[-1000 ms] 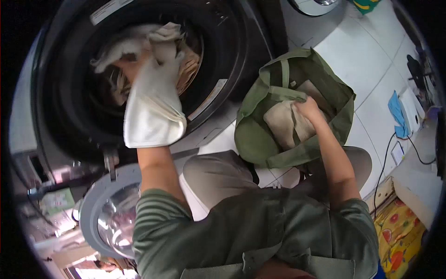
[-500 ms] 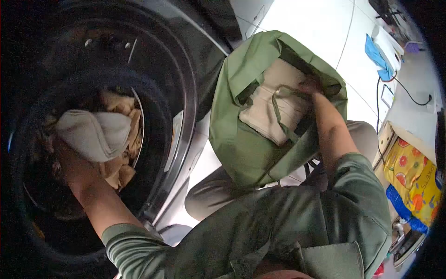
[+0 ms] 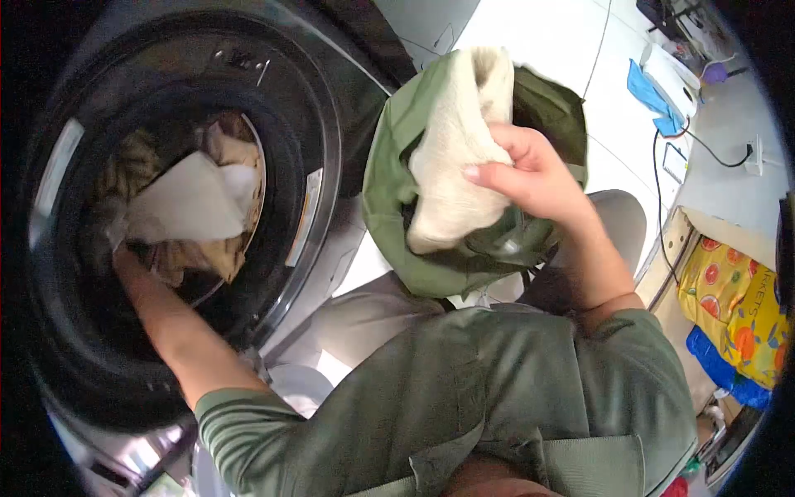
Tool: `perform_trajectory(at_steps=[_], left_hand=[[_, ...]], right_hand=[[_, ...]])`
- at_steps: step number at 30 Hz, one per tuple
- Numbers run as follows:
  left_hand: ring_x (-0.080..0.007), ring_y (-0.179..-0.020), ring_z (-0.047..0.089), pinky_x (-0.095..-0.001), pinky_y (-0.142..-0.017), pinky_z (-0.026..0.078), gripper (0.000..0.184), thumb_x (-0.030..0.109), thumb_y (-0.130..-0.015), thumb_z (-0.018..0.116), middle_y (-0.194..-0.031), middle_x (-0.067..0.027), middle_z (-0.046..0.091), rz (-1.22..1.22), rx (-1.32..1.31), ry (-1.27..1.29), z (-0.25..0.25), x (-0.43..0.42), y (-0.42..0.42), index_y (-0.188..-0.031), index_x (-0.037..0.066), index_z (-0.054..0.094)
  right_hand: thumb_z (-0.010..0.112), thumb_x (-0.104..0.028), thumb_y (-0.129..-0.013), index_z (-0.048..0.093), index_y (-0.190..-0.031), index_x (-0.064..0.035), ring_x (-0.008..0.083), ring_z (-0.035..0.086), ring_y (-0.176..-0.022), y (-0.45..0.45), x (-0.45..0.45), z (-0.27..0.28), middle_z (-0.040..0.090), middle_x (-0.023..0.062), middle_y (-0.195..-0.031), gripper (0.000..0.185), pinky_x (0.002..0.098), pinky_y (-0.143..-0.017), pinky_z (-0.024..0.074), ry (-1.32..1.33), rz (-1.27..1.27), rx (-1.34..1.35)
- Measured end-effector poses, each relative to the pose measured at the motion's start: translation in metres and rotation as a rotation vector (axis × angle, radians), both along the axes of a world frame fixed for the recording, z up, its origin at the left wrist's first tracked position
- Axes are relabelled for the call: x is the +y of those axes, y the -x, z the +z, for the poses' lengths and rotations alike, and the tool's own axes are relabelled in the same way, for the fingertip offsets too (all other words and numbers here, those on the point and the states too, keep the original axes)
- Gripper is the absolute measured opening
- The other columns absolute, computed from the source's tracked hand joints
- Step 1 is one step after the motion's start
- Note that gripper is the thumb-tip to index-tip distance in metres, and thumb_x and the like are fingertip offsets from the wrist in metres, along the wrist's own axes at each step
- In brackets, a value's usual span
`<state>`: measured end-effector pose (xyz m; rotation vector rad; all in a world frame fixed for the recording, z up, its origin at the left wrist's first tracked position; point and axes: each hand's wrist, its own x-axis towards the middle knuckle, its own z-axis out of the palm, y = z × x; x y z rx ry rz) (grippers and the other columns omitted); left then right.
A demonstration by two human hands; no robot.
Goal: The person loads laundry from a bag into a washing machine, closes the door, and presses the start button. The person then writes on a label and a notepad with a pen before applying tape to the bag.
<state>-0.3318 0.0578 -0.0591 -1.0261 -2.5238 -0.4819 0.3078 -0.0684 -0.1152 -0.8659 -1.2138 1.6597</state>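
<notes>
My right hand (image 3: 534, 174) pinches a cream towel (image 3: 460, 157) between thumb and fingers. The towel hangs folded over the open mouth of a green fabric bag (image 3: 393, 224), which stands between my knees. My left arm reaches into the round opening of a front-loading washing machine (image 3: 327, 124). At its end, my left hand (image 3: 122, 236) is dark and blurred beside a white cloth (image 3: 186, 203), and its fingers are hidden. Brown patterned laundry (image 3: 224, 257) lies around and under the white cloth in the drum.
White floor tiles (image 3: 546, 50) stretch behind the bag. To the right are a yellow fruit-print bag (image 3: 729, 306), a blue bag (image 3: 725, 369), a blue cloth (image 3: 650, 95) and a black cable (image 3: 660, 199) plugged into a wall socket (image 3: 754, 157).
My right hand has come up from inside the green bag, and the cream towel is raised in its grip. In the drum, the white cloth has spread flatter beside my left hand.
</notes>
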Motion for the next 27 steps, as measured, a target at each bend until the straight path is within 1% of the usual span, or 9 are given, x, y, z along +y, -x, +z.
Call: perform_trajectory(at_steps=[5, 6, 9, 12, 16, 18, 21, 24, 27], left_hand=[[-0.0290, -0.112, 0.040, -0.0441, -0.086, 0.039, 0.041, 0.023, -0.084, 0.048, -0.116, -0.0155, 0.049, -0.172, -0.570, -0.589, 0.019, -0.088, -0.160, -0.121, 0.005, 0.044], [-0.0281, -0.112, 0.041, -0.0434, -0.086, 0.039, 0.040, 0.023, -0.085, 0.047, -0.115, -0.0153, 0.050, -0.224, -0.643, -0.574, 0.022, -0.111, -0.200, -0.120, 0.005, 0.044], [-0.0307, -0.126, 0.024, -0.0409, -0.103, 0.022, 0.107, 0.017, -0.046, 0.082, -0.138, -0.0193, 0.021, -0.962, -0.474, -0.186, 0.011, -0.195, -0.368, -0.133, 0.001, 0.021], [-0.0316, -0.124, 0.026, -0.0417, -0.101, 0.025, 0.099, 0.021, -0.052, 0.077, -0.136, -0.0189, 0.022, -1.221, -0.373, -0.030, -0.021, -0.225, -0.406, -0.132, 0.005, 0.021], [-0.0329, -0.122, 0.028, -0.0428, -0.097, 0.028, 0.087, 0.026, -0.061, 0.071, -0.134, -0.0184, 0.025, -0.897, -0.046, -0.359, -0.006, -0.198, -0.342, -0.131, 0.009, 0.022], [-0.0335, -0.120, 0.029, -0.0434, -0.096, 0.030, 0.082, 0.029, -0.065, 0.068, -0.134, -0.0181, 0.026, -0.657, 0.173, -0.507, 0.017, -0.167, -0.285, -0.131, 0.011, 0.023], [-0.0345, -0.118, 0.031, -0.0442, -0.094, 0.033, 0.073, 0.033, -0.072, 0.063, -0.132, -0.0177, 0.027, -0.365, 0.527, -0.490, 0.041, -0.115, -0.203, -0.130, 0.014, 0.023], [-0.0354, -0.118, 0.031, -0.0444, -0.092, 0.035, 0.065, 0.035, -0.078, 0.059, -0.132, -0.0157, 0.028, 0.000, 0.735, 0.064, 0.039, -0.087, -0.166, -0.130, 0.020, 0.024], [-0.0405, -0.121, 0.026, -0.0514, -0.092, 0.035, 0.066, 0.042, -0.081, 0.050, -0.135, -0.0172, 0.024, 0.093, 0.531, 0.141, 0.028, -0.044, -0.129, -0.134, 0.019, 0.019]], right_hand=[[0.057, -0.012, -0.081, 0.055, -0.100, 0.0014, 0.0091, 0.053, -0.081, 0.040, -0.002, 0.007, 0.059, 0.0022, -0.088, 0.024, 0.0228, -0.073, 0.0424, -0.079, -0.180, -0.379], [0.056, -0.012, -0.081, 0.055, -0.098, 0.0007, 0.0082, 0.053, -0.079, 0.049, 0.002, 0.022, 0.059, 0.0014, -0.086, 0.021, 0.0225, -0.071, 0.0427, -0.169, -0.201, -0.501], [0.056, -0.011, -0.082, 0.056, -0.093, -0.0006, 0.0049, 0.051, -0.074, 0.069, -0.028, 0.067, 0.058, -0.0006, -0.082, 0.015, 0.0208, -0.064, 0.0416, -0.152, 0.071, -0.044], [0.061, -0.012, -0.078, 0.052, -0.080, -0.0010, 0.0075, 0.047, -0.065, 0.095, -0.054, 0.110, 0.052, -0.0001, -0.069, 0.014, 0.0229, -0.059, 0.0388, -0.614, 0.398, 0.074], [0.065, -0.017, -0.073, 0.040, -0.068, -0.0034, 0.0238, 0.038, -0.060, 0.135, -0.053, 0.161, 0.033, 0.0078, -0.061, 0.029, 0.0315, -0.061, 0.0336, -1.116, 0.330, 0.214], [0.064, -0.019, -0.073, 0.048, -0.096, -0.0017, 0.0309, 0.047, -0.092, 0.155, -0.049, 0.166, 0.050, 0.0138, -0.095, 0.033, 0.0370, -0.081, 0.0372, -1.269, 0.174, 0.168], [0.063, -0.018, -0.073, 0.032, -0.129, -0.0078, 0.0335, 0.026, -0.125, 0.169, -0.026, 0.140, 0.030, 0.0181, -0.132, 0.064, 0.0379, -0.101, 0.0261, -1.085, 0.294, -0.095], [0.062, -0.019, -0.075, 0.035, -0.128, -0.0095, 0.0311, 0.030, -0.123, 0.168, -0.003, 0.071, 0.031, 0.0173, -0.133, 0.061, 0.0386, -0.100, 0.0260, -0.756, 0.442, -0.113], [0.061, -0.019, -0.077, 0.041, -0.124, -0.0081, 0.0289, 0.033, -0.122, 0.150, 0.010, -0.026, 0.040, 0.0160, -0.127, 0.052, 0.0351, -0.100, 0.0275, -0.547, 0.367, -0.394]])
